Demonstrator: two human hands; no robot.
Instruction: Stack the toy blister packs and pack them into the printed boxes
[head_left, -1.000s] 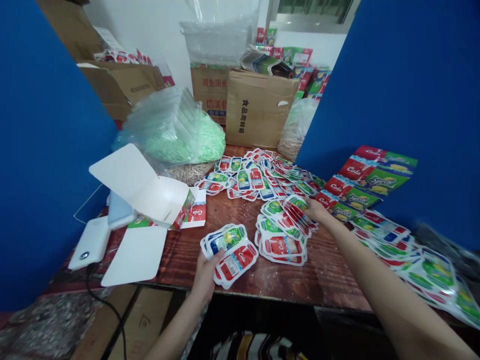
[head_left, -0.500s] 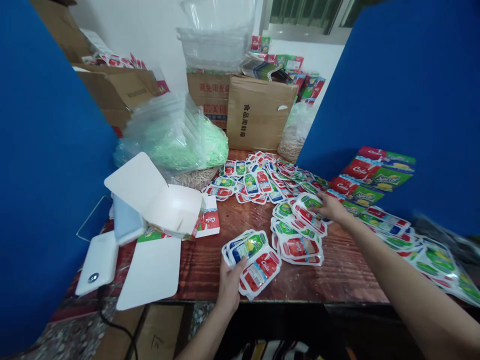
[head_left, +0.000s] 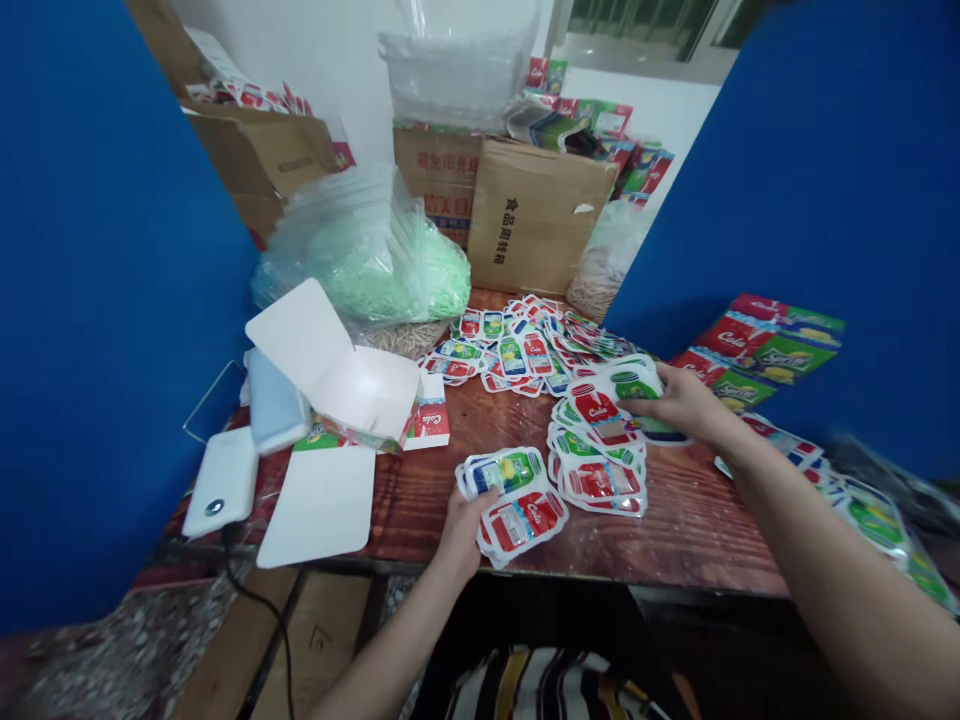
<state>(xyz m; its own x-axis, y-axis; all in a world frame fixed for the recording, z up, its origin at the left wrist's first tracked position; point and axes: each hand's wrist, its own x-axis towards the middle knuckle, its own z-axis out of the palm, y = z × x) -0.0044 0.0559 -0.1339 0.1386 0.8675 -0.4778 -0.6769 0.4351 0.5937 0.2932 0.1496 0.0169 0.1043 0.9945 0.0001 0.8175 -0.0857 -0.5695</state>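
Note:
My left hand [head_left: 463, 530] is closed on a small stack of twin jar-shaped packets [head_left: 525, 512], printed red "Cola" and green with lemons, just above the table's front edge. Its thumb lies on top and the other fingers are hidden underneath. To the right, my right hand [head_left: 686, 405] pinches jar-shaped packets [head_left: 598, 408] by their green end, thumb on top. How many are in that grip I cannot tell. They overlap the upper end of a layered pile of like packets [head_left: 600, 485]. A loose heap of the same packets [head_left: 529, 352] lies farther back.
Folded Cola cartons [head_left: 780, 345] and more packets [head_left: 874, 520] lie at right beside a blue partition [head_left: 825, 180]. At left are an open white-lined carton [head_left: 319, 510], a white power bank [head_left: 221, 485] with cable and a bag of green shreds [head_left: 375, 270]. Cardboard boxes [head_left: 540, 215] stand behind.
My right hand has drawn packets toward me and turned them over the pile. My left hand keeps its stack. The whole view has shifted slightly.

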